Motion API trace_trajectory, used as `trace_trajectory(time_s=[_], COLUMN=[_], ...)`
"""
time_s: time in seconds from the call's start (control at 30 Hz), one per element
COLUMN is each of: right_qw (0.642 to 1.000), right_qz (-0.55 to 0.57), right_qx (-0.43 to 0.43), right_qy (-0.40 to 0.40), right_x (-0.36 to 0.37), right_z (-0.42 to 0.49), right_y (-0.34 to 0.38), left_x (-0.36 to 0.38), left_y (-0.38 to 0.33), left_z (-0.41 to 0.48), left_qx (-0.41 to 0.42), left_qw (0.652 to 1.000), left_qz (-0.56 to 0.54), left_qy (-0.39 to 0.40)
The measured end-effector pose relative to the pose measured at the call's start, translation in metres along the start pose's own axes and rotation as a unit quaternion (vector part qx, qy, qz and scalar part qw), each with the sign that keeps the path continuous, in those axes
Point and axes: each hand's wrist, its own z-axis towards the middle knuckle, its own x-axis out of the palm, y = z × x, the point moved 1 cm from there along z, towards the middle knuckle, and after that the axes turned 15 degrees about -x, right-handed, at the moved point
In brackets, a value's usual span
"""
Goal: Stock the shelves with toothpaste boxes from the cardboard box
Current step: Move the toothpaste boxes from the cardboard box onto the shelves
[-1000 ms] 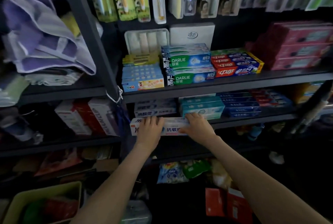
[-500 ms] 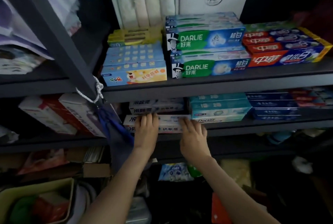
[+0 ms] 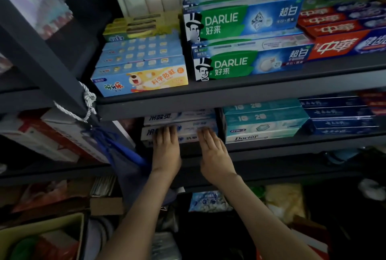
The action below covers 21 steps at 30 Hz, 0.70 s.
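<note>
Both grips lie flat open: left hand (image 3: 166,149) and right hand (image 3: 216,155), fingers straight toward 12 o'clock, press the long white cardboard toothpaste box (image 3: 189,132).

The hands (image 3: 166,151) (image 3: 216,156) hide part of the white toothpaste box (image 3: 188,130), apparently its label; red boxes (image 3: 338,44) run off right.

Toothpaste box (image 3: 188,132) under my fingers (image 3: 165,136): white, blue lettering.
Darlie boxes (image 3: 240,63): green and blue, white lettering, black-and-white top-hatted figure.
Red boxes (image 3: 338,46): red and blue, white characters.
Children's box (image 3: 142,80): light blue, yellow band, cartoon dog.
Doctor boxes (image 3: 263,126): teal and white.
Navy boxes (image 3: 338,121): dark blue.
Shelf (image 3: 229,94): dark grey.
Rope (image 3: 88,101): white.
</note>
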Motion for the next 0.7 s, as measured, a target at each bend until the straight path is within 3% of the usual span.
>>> trace_trajectory(time_s=[0.17,0.3,0.43,0.57,0.7], right_qw=[0.998,0.99,0.983,0.974,0.929], right_qz=[0.044,0.071,0.099,0.094,0.14], right_qx=[-0.008,-0.055,-0.011,0.151,0.328], right_qy=[-0.031,-0.108,-0.152,-0.139,-0.099], right_x=[-0.005,-0.001,0.029,0.065,0.109], right_z=[-0.009,-0.053,-0.15,-0.271,-0.393], right_y=[-0.004,-0.008,-0.025,-0.044,-0.06], left_x=[-0.009,-0.014,0.01,0.044,0.087], left_y=[-0.011,-0.032,-0.067,-0.124,-0.193], left_z=[-0.004,-0.045,-0.11,-0.204,-0.311], left_qx=[0.023,0.02,0.132,0.274,0.385], left_qw=[1.0,0.989,0.97,0.943,0.895], left_qz=[0.003,-0.115,-0.172,-0.189,-0.132], left_qy=[0.01,-0.085,-0.115,0.021,0.184])
